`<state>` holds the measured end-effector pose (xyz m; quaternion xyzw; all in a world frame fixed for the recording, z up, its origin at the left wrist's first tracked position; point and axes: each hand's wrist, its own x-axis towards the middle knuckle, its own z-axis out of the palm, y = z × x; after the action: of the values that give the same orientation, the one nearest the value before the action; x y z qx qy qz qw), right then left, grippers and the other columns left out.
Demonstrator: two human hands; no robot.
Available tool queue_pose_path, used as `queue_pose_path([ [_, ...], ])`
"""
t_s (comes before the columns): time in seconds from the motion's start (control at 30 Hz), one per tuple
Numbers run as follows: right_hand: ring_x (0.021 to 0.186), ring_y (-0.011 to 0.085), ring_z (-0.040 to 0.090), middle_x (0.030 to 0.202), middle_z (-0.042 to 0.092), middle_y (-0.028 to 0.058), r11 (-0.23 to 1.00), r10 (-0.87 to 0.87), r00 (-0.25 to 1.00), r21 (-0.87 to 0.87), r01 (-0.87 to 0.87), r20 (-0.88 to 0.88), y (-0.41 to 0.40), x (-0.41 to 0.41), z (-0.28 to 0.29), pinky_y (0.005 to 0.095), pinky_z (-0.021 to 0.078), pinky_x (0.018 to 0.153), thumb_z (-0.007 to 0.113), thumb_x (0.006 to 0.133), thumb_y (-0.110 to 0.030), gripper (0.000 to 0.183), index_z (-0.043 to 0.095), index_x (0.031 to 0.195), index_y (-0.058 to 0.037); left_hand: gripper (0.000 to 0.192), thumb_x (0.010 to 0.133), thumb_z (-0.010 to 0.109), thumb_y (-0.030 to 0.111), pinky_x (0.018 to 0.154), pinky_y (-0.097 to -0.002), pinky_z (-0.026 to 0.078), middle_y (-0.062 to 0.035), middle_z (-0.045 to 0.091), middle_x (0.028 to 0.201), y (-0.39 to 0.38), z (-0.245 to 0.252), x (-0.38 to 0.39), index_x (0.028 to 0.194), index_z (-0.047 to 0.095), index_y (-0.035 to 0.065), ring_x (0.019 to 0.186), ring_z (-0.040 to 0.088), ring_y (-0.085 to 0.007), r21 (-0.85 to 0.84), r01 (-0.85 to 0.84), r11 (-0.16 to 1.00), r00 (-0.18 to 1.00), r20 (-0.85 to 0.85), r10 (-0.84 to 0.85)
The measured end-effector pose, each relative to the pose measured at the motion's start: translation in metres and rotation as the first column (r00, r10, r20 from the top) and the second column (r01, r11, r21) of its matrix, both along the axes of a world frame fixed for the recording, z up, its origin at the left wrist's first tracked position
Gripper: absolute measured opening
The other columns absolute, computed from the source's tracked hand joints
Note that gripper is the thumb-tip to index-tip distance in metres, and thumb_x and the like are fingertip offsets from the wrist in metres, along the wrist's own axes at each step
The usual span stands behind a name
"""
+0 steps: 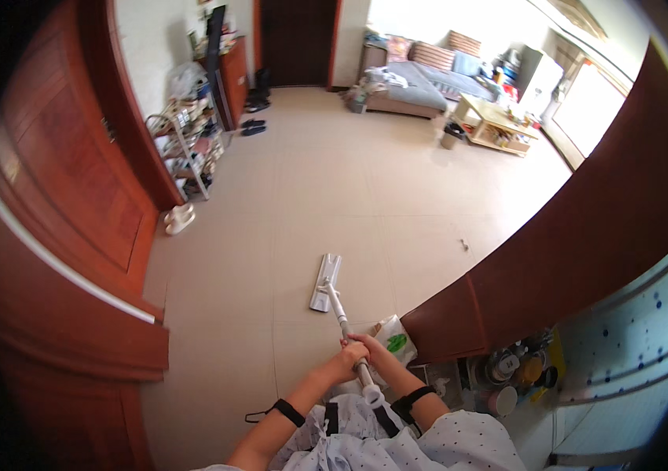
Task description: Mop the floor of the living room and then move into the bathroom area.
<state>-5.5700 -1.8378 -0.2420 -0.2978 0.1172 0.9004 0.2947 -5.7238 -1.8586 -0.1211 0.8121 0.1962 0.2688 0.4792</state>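
Note:
Both my hands grip the pale pole of a flat mop (338, 306). My left hand (352, 357) is wrapped around the shaft, and my right hand (369, 346) closes on it from the other side, just beyond the left. The pole's hollow-looking white end (372, 395) points back at my body. Its far end joins a long rectangular mop head (325, 282), which lies on the beige tiled floor (228, 282) ahead of me. Whatever pad is under the head is hidden. Black straps circle both my forearms.
A wooden door (83, 171) is at left, with white shoes (180, 219) and a loaded shoe rack (192, 147) beyond. At right are a brown partition (522, 277) and a plastic bag (401, 338). Farther off stand a waste bin (452, 136), coffee table (496, 120) and sofa (407, 106).

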Motion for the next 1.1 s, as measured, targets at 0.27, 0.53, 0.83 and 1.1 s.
queue_pose_path([
  [0.27, 0.076, 0.0197, 0.054, 0.085, 0.056, 0.0107, 0.969, -0.248, 0.964, -0.03, 0.247, -0.095, 0.08, -0.043, -0.044, 0.0312, 0.0439, 0.073, 0.04, 0.086, -0.02, 0.028, 0.048, 0.101, 0.0018, 0.034, 0.05, 0.059, -0.009, 0.096, -0.0354, 0.029, -0.0185, 0.043, 0.114, 0.1, -0.056, -0.034, 0.079, 0.048, 0.0025, 0.115, 0.034, -0.0318, 0.047, 0.213, 0.976, 0.956, -0.218, -0.198],
  [0.53, 0.077, 0.0254, 0.058, 0.084, 0.056, 0.0149, 0.991, -0.126, 0.952, 0.002, 0.13, 0.278, 0.322, -0.035, -0.045, 0.0381, 0.0479, 0.069, 0.046, 0.083, -0.013, 0.02, 0.045, 0.093, 0.0035, 0.03, 0.058, 0.054, -0.011, 0.097, -0.0361, 0.029, -0.0133, 0.044, 0.116, 0.324, -0.029, -0.014, 0.082, 0.049, 0.0052, 0.117, 0.033, -0.0296, 0.063, 0.064, 0.996, 0.954, -0.298, -0.043],
  [0.83, 0.065, 0.0194, 0.056, 0.075, 0.056, 0.0088, 0.88, -0.473, 0.851, 0.16, 0.447, 0.228, 0.476, 0.058, -0.035, 0.0313, 0.0487, 0.058, 0.06, 0.075, -0.023, 0.027, 0.049, 0.087, -0.0005, 0.025, 0.061, 0.059, -0.002, 0.087, -0.0363, 0.037, -0.0093, 0.05, 0.097, 0.523, -0.019, 0.086, 0.082, 0.053, 0.0089, 0.1, 0.046, -0.0293, 0.091, 0.152, 0.984, 0.958, -0.258, -0.124],
  [1.1, 0.106, 0.0247, 0.043, 0.115, 0.04, 0.014, 0.92, -0.389, 0.911, 0.013, 0.391, 0.135, 0.436, 0.059, 0.141, 0.0395, 0.0402, 0.087, 0.059, 0.077, -0.025, 0.058, 0.029, 0.122, -0.0029, 0.046, 0.053, 0.072, 0.015, 0.086, -0.0404, 0.038, -0.0167, 0.038, 0.117, 0.647, -0.122, 0.076, 0.095, 0.054, 0.0216, 0.103, 0.042, -0.034, 0.112, 0.481, 0.87, 0.76, -0.548, -0.35],
])
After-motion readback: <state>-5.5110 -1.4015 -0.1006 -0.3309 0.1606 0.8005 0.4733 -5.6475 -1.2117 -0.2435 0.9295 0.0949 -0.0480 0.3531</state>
